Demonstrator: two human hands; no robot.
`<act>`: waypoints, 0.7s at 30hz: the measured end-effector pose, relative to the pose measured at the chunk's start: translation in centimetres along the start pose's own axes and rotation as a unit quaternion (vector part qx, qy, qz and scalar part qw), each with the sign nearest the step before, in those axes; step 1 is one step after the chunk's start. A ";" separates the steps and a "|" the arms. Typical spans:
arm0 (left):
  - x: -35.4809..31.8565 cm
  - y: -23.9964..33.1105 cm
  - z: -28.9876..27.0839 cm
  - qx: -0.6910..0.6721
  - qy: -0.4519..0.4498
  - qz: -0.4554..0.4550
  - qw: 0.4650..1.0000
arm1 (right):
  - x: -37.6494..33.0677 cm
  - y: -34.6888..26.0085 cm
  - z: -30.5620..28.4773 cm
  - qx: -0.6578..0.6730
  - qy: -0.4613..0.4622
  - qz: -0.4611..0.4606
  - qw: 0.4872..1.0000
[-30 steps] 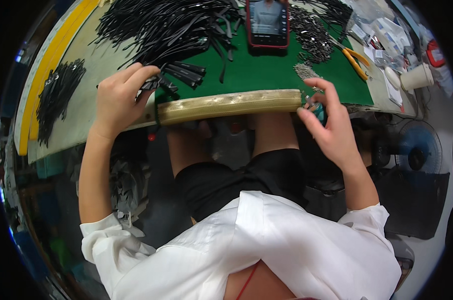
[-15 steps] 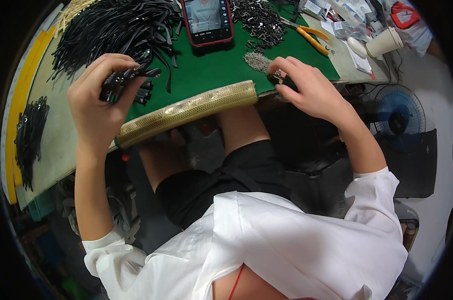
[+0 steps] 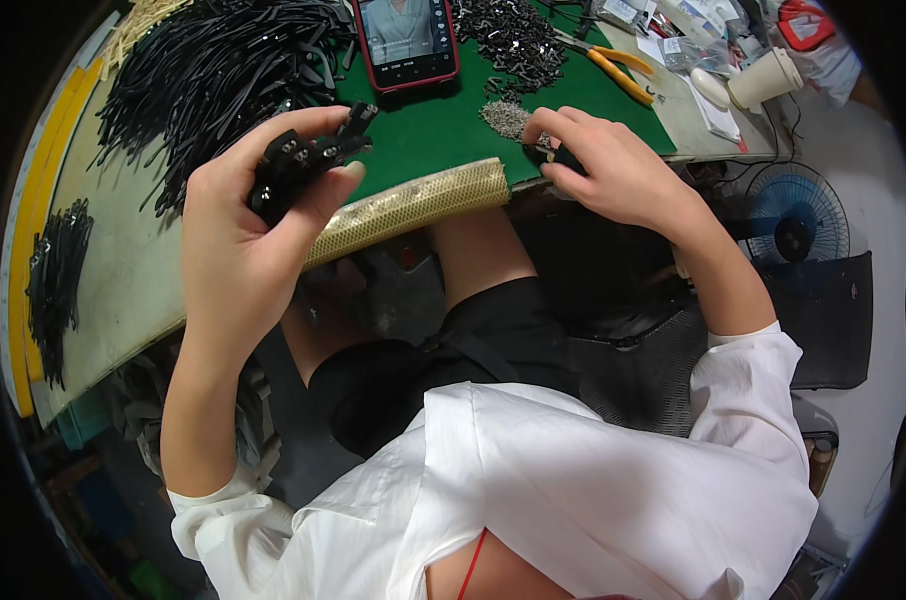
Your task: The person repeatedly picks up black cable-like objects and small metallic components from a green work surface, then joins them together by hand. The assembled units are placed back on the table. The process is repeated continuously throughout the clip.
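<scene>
My left hand [image 3: 248,225] is closed round a bunch of black eyeglass temples [image 3: 298,155], with shiny metal bits at their ends, above the left part of the gold padded roll [image 3: 428,205]. My right hand [image 3: 618,165] is closed on a small black-handled tool [image 3: 565,158]; its tip is partly hidden by my fingers. Right by those fingers lies a heap of tiny grey metal parts [image 3: 506,118], likely screws. Behind my left hand spreads a large pile of black temples [image 3: 223,65]. Farther back is a heap of small black pieces [image 3: 513,45].
A phone [image 3: 407,45] in a red case stands at the back of the green mat [image 3: 413,125]. Orange-handled pliers [image 3: 621,75] and a white cup [image 3: 766,80] lie to the right. More temples [image 3: 60,290] and yellow strips [image 3: 28,260] are at the left. A fan [image 3: 795,225] stands at right.
My left hand has moved to the right with the temples, which have turned in its grip. My right hand has shifted slightly left, still holding the black-handled tool.
</scene>
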State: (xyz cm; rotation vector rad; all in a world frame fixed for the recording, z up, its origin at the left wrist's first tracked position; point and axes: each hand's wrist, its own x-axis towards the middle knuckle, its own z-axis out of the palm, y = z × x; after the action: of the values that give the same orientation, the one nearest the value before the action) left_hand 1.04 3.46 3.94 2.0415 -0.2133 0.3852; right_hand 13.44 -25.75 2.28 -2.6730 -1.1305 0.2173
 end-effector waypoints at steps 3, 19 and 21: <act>-0.3 -0.1 0.2 -0.017 0.007 -0.001 1.000 | 0.1 0.1 -0.1 -0.005 -0.005 -0.006 1.000; -2.5 0.6 0.7 -0.103 0.050 -0.056 0.992 | 0.7 -0.6 0.2 -0.017 -0.005 -0.015 1.000; -2.8 0.4 1.0 -0.119 0.051 -0.064 0.989 | 0.4 -0.6 0.4 -0.012 0.001 -0.010 1.000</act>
State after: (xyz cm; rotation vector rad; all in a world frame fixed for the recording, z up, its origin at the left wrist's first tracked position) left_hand -1.52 2.40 2.79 1.7844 -0.0612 0.3633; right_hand 13.24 -24.94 2.08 -2.6804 -1.1660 0.1991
